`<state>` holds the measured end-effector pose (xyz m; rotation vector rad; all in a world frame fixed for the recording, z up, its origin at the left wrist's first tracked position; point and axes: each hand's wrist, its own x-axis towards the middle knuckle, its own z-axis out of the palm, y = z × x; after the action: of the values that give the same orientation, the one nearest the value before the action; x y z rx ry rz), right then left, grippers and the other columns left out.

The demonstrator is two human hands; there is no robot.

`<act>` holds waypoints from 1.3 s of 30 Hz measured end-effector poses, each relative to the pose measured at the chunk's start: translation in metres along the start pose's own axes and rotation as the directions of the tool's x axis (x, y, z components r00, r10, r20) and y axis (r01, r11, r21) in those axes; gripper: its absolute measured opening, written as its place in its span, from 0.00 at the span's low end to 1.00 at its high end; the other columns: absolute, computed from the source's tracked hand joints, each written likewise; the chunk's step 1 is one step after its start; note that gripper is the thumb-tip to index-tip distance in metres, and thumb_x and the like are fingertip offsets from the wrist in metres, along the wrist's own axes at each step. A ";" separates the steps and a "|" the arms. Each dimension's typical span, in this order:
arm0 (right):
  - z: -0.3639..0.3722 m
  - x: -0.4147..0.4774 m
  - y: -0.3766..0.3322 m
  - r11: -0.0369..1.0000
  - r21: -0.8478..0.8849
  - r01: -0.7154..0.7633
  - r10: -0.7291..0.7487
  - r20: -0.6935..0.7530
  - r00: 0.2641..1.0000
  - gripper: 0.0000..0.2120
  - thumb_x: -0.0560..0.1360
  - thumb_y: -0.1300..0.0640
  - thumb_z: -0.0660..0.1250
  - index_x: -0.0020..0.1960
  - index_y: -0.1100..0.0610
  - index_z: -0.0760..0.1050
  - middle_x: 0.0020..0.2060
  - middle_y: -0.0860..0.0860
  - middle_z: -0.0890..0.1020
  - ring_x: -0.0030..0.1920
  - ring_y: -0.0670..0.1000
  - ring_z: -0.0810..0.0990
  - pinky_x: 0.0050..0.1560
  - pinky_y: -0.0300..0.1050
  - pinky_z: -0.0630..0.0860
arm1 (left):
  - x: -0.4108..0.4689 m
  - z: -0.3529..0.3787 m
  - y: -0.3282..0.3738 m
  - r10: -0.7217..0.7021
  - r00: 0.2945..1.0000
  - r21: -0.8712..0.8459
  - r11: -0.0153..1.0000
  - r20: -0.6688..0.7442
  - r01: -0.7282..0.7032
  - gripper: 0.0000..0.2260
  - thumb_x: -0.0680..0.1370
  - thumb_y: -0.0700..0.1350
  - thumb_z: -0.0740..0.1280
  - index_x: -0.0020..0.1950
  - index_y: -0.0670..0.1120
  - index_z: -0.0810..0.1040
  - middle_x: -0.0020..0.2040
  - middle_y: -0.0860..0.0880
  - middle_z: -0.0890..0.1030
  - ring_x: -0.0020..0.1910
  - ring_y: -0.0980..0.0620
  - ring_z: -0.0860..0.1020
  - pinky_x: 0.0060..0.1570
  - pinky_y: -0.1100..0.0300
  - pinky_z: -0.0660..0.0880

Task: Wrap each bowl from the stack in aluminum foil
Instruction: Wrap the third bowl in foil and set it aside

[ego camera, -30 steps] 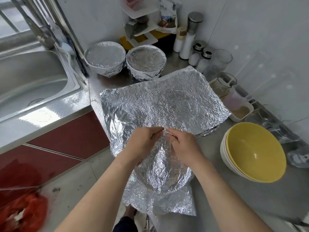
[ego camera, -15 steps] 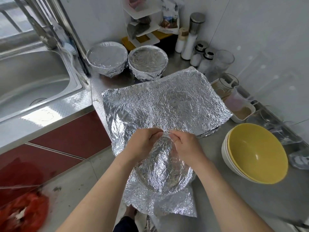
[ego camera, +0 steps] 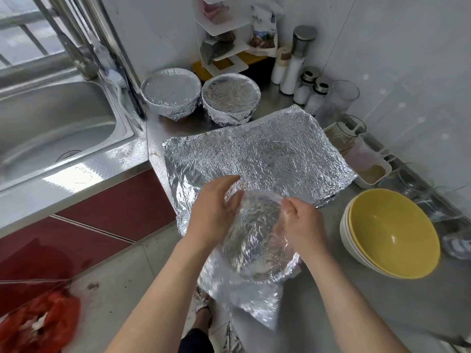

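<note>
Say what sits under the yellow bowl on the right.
White bowls are nested under the yellow bowl. Only their rims and outer walls show on its left side. Their insides are covered, so the count is uncertain.

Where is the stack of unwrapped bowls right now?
In the head view, the stack of bowls sits on the counter at the right, right of the right hand and nearer than the flat foil sheets.

Motion smears the foil-covered bowl point(ego camera: 257, 240), and I see none of its own surface beneath the wrap. The right hand point(ego camera: 303, 225) has its fingertips out of sight against it. The red heap point(ego camera: 38, 324) is blurred and cut by the edge; I cannot tell what it is.
</note>
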<state>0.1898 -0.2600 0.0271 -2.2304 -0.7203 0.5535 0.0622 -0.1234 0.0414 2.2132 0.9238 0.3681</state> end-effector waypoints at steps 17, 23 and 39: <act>0.012 -0.025 0.011 0.974 0.024 -0.227 0.224 -0.280 0.933 0.16 0.82 0.53 0.58 0.64 0.58 0.74 0.59 0.54 0.79 0.61 0.57 0.76 0.57 0.49 0.71 | -0.011 0.017 -0.003 -0.064 0.995 0.171 0.982 -0.077 0.076 0.15 0.82 0.45 0.61 0.68 0.45 0.75 0.62 0.47 0.80 0.61 0.46 0.76 0.55 0.53 0.71; -0.005 0.021 -0.008 0.994 -0.107 0.015 -0.002 0.124 0.992 0.17 0.83 0.51 0.55 0.36 0.49 0.65 0.28 0.44 0.68 0.28 0.43 0.65 0.34 0.43 0.64 | 0.014 0.022 0.005 -0.070 0.996 0.169 0.982 -0.062 0.079 0.11 0.83 0.47 0.61 0.57 0.45 0.82 0.51 0.47 0.84 0.46 0.46 0.81 0.47 0.55 0.75; -0.003 0.055 -0.013 0.981 -0.150 0.126 -0.066 0.353 0.933 0.14 0.81 0.49 0.60 0.54 0.57 0.79 0.39 0.52 0.82 0.36 0.49 0.78 0.38 0.43 0.74 | 0.021 0.026 0.000 -0.030 0.999 0.031 0.999 -0.018 0.030 0.09 0.81 0.43 0.66 0.58 0.46 0.84 0.47 0.48 0.86 0.41 0.50 0.81 0.43 0.57 0.76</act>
<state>0.2284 -0.2187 0.0297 -2.2621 -1.0887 0.8791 0.0897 -0.1220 0.0226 2.2255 0.9775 0.3624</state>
